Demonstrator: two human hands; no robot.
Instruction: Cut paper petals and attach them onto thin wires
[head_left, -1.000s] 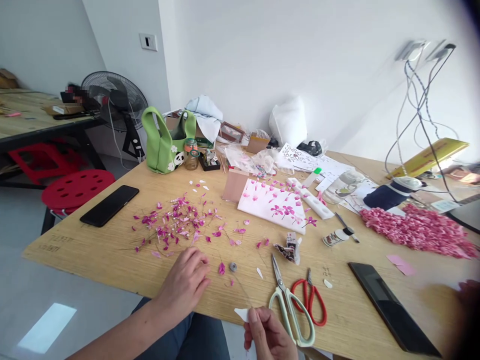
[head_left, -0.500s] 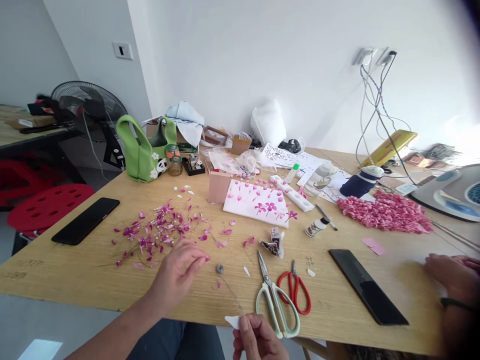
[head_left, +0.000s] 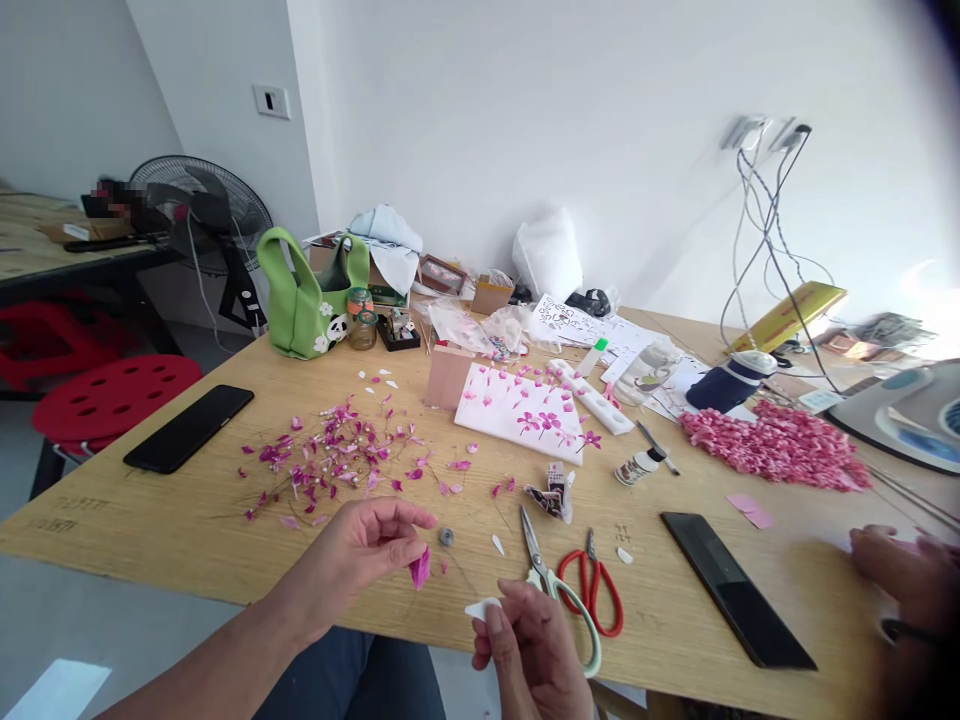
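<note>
My left hand (head_left: 367, 550) hovers just above the wooden table (head_left: 187, 520) and pinches a small pink petal (head_left: 420, 568) between thumb and fingers. My right hand (head_left: 529, 650) is closed near the table's front edge, holding a white petal-shaped piece (head_left: 482, 607) at its fingertips. A scatter of pink petals and thin stems (head_left: 337, 462) lies just beyond my left hand. A small grey spool (head_left: 446, 537) sits between the hands. White-handled scissors (head_left: 555, 585) and red-handled scissors (head_left: 596, 585) lie right of my right hand.
A white foam block stuck with pink flowers (head_left: 521, 410), a pile of pink paper (head_left: 772, 445), two black phones (head_left: 187, 428) (head_left: 735, 588), a green bag (head_left: 307, 295) and a glue bottle (head_left: 637, 465) are on the table. Another person's hand (head_left: 900, 575) rests at right. Red stools (head_left: 112, 395) stand left.
My left hand has lifted off the table with a pink petal pinched in it. My right hand rose slightly toward the scissors. The view swung a little.
</note>
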